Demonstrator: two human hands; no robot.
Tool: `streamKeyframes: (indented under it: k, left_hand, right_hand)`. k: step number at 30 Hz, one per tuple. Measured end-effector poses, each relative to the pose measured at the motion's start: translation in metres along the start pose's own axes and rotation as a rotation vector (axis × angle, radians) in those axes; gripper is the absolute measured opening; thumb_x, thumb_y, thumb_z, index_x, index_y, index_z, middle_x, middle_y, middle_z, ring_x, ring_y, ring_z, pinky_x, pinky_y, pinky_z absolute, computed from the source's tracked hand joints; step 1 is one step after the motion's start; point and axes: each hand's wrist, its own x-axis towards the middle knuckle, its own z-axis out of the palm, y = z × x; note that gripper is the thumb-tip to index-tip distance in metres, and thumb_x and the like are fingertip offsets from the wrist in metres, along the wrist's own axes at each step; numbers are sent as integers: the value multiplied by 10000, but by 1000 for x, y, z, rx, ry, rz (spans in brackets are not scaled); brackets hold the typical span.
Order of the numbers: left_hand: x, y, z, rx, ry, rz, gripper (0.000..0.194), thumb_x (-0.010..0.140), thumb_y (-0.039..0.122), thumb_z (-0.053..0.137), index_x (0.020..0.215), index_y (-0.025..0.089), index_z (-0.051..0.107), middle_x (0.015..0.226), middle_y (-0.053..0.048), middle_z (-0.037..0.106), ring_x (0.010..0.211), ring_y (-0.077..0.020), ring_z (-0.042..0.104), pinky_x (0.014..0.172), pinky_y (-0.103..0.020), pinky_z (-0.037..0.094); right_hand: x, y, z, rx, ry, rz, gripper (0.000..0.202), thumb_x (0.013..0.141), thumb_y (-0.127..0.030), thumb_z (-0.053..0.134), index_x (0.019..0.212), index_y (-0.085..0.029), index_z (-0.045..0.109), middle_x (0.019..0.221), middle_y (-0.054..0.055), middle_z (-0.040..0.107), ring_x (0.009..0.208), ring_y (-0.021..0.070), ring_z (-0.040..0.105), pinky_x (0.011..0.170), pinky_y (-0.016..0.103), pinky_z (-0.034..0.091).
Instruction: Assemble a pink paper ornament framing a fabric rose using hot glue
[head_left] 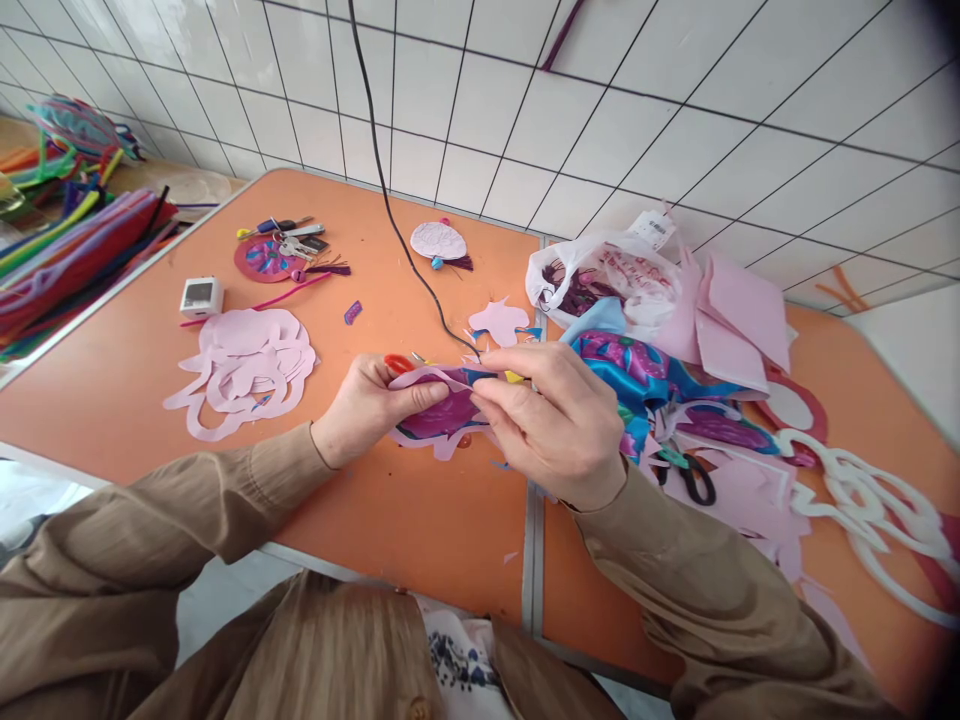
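Both hands hold a cut-out fabric piece (442, 412) above the orange table. It has a shiny purple and blue patterned face with a pale pink border. My left hand (367, 408) grips its left side, thumb on top. My right hand (555, 415) pinches the upper right edge between thumb and fingers; whether something small sits in that pinch is hidden. Just behind the piece, red-handled scissors (398, 364) show in part. A pale pink cut-out (501, 322) lies farther back.
A black cable (382, 180) hangs down behind my hands. Stacked pink cut-outs (255, 365), a white cube-shaped device (201, 298) and keys (300, 240) lie left. At right are a plastic bag (637, 275), shiny blue fabric (622, 365), black-handled scissors (697, 480) and white strips (862, 490).
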Motion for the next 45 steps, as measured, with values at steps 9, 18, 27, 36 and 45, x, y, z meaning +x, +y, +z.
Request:
streamKeyframes:
  k: [9,18,27,36,45]
  left_hand:
    - [2,-3,-2,-10,-7,5,330,581,392,923,638,122,741,604,-27,690,526,-108,574,513,-211,477]
    - [2,-3,-3,-53,-34,-5,302,569,359,934,682,132,770,623,-20,703,533,-104,583,521,-205,495]
    - [3,-3,-3,-79,-12,-28,359,550,393,940,605,114,720,593,-31,686,538,-112,588,534,-214,488]
    - [5,-7,-6,-134,-2,-72,351,591,430,918,645,129,746,628,-34,720,563,-119,626,572,-218,524]
    - [4,-6,-4,-182,17,-109,360,578,412,929,612,120,720,587,-12,687,523,-90,586,541,-195,498]
  right_hand:
    - [3,-4,-2,29,-26,-10,182,863,-112,631,930,-281,610,1005,48,704,920,212,666,778,362,594]
    - [3,-7,-3,11,-23,-29,200,868,-102,618,938,-289,625,1005,43,720,930,216,693,768,362,607]
    - [0,-4,-1,48,-21,-53,205,830,-78,644,987,-210,647,1040,110,704,975,244,670,797,403,597]
    - [0,-4,-1,19,-10,-69,233,807,-80,683,1017,-172,644,1070,144,709,989,268,679,823,437,612]
    - [-4,-3,0,43,-43,-78,270,865,-173,652,1134,-178,635,1125,156,703,1067,292,678,862,462,611]
